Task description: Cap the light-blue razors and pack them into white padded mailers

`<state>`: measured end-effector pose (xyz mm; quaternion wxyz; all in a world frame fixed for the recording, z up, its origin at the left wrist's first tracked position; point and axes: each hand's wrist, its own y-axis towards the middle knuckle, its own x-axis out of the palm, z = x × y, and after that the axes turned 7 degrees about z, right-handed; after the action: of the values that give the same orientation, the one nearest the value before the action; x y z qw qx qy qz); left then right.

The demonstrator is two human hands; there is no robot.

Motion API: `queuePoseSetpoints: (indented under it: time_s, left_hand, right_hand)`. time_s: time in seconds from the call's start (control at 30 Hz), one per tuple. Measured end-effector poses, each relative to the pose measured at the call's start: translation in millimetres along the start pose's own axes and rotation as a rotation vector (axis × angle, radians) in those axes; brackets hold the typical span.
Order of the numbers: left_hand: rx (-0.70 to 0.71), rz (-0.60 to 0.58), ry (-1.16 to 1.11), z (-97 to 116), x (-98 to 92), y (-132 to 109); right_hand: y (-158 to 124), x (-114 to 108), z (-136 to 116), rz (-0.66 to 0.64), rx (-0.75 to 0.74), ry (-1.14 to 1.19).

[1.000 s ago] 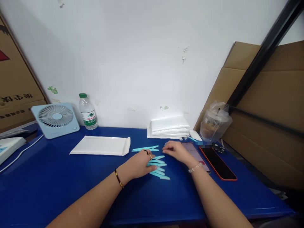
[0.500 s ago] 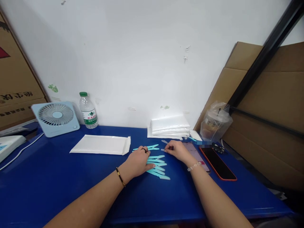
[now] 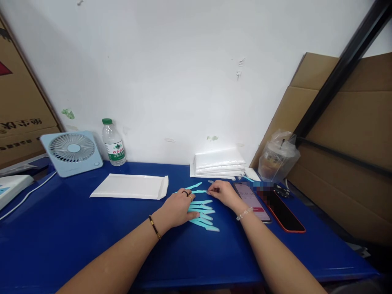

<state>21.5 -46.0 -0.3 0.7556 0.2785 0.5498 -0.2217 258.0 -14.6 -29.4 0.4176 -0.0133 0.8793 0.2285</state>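
Several turquoise eyebrow razors [image 3: 202, 211] lie fanned out on the blue table, their pale tips pointing right. My left hand [image 3: 176, 208] rests over their handle ends, fingers bent down and thumb spread apart from them, touching the razors. Further up the fan, my right hand [image 3: 225, 193] pinches a small clear blade cap at the tip of one razor [image 3: 199, 191]; the fingertips mostly hide the cap. Just behind those fingers lies another clear cap [image 3: 211, 181]. Above the pinched one, a separate razor [image 3: 194, 185] angles away from the fan.
Left of my hands lies a white padded envelope [image 3: 130, 186]; a stack of them [image 3: 219, 162] sits by the wall. A fan [image 3: 73, 151] and water bottle [image 3: 114, 143] stand at back left. Two phones [image 3: 252, 204] and a bagged drink cup [image 3: 277, 157] are at right.
My right hand has shifted slightly left, bringing the clear cap to a razor's tip. One upper razor has swung apart from its neighbour. My left hand has barely moved.
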Motion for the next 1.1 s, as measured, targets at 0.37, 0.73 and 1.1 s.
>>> queuePoseSetpoints:
  time_s: [0.37,0.73,1.1]
  left_hand:
    - [0.060,-0.032,-0.086,2.5,-8.7,-4.4]
    - [-0.082,0.107,0.102,-14.4,15.0,9.8]
    - [0.002,0.023,0.043,-19.1,9.3,9.4]
  right_hand:
    - [-1.4,2.1,-5.7,-0.033,-0.084,0.041]
    - [8.4,1.6,20.9,0.141,0.049,-0.079]
    - [8.2,7.5,14.3,0.089,-0.032,0.026]
